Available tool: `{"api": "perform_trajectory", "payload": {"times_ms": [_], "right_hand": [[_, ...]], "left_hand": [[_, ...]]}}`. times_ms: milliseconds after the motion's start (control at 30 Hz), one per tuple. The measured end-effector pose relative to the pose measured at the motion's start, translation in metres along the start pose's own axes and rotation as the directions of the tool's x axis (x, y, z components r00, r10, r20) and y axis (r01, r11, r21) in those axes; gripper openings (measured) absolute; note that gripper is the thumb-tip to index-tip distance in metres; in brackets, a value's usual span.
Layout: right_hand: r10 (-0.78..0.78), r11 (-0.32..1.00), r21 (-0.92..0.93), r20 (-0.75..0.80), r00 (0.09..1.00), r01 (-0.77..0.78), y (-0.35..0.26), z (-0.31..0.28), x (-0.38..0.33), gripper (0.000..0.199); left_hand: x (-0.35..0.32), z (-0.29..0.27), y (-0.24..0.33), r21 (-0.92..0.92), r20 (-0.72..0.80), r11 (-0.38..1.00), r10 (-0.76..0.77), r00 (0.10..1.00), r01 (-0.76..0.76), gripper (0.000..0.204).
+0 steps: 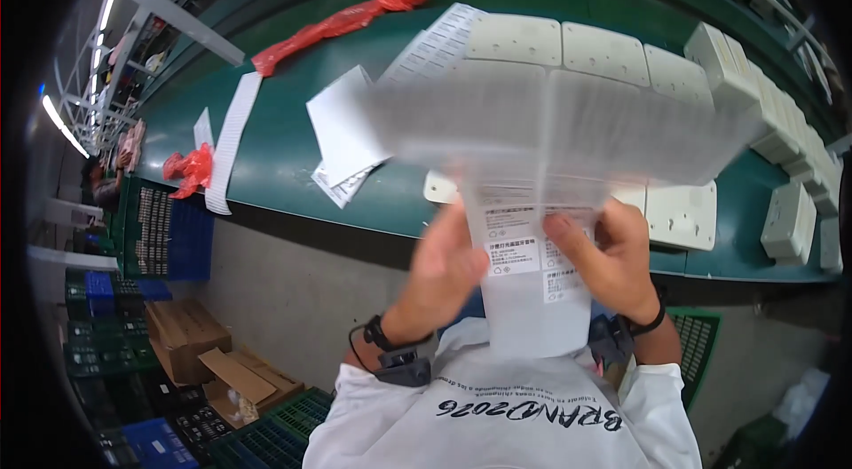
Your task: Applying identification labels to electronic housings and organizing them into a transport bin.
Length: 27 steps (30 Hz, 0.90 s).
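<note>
One strip (537, 318) is hanging across the bench's (275, 132) near edge, the right hand (617, 260) pinching it, the left hand (444, 265) half-curling alongside, hold unclear. Spreading is seemingly occurring, next needing steady tension.

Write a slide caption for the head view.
Left hand and right hand handling a white printed label strip at a green workbench.

Crumpled red plastic (342, 27) on green bench (277, 145); cardboard boxes (188, 340) on grey floor (297, 291).

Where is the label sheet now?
In the head view, the label sheet is right of centre, in the right hand, with the left hand at its left edge.
</note>
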State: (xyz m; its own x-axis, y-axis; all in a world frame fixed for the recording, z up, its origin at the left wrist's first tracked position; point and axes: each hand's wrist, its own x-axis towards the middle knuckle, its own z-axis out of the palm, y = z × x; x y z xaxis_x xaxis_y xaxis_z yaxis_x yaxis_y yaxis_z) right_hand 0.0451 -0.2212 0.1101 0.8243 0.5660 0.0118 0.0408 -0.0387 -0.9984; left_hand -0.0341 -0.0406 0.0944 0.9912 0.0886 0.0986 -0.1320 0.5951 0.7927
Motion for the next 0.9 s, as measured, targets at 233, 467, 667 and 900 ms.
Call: {"api": "perform_trajectory", "payload": {"times_ms": [233, 467, 667, 900], "right_hand": [[-0.228, 0.87, -0.476, -0.152, 0.962, 0.131, 0.035, -0.043, -0.052, 0.024], [-0.415, 0.704, -0.684, -0.18, 0.892, 0.19, 0.037, -0.045, -0.08, 0.03], [-0.523, 0.633, -0.747, -0.218, 0.824, 0.204, 0.051, -0.053, -0.081, 0.032], [-0.496, 0.807, -0.438, -0.138, 0.858, 0.396, 0.034, -0.078, -0.084, 0.018]], "left_hand": [[-0.022, 0.01, -0.054, -0.085, -0.058, 0.883, -0.468, 0.882, 0.463, 0.04], [-0.012, 0.03, -0.077, -0.101, -0.036, 0.898, -0.432, 0.901, 0.427, 0.039], [-0.003, 0.041, -0.087, -0.144, -0.061, 0.9, -0.422, 0.904, 0.411, 0.038], [0.0, 0.036, -0.1, -0.017, -0.294, 0.96, -0.272, 0.916, 0.28, 0.043]]}}
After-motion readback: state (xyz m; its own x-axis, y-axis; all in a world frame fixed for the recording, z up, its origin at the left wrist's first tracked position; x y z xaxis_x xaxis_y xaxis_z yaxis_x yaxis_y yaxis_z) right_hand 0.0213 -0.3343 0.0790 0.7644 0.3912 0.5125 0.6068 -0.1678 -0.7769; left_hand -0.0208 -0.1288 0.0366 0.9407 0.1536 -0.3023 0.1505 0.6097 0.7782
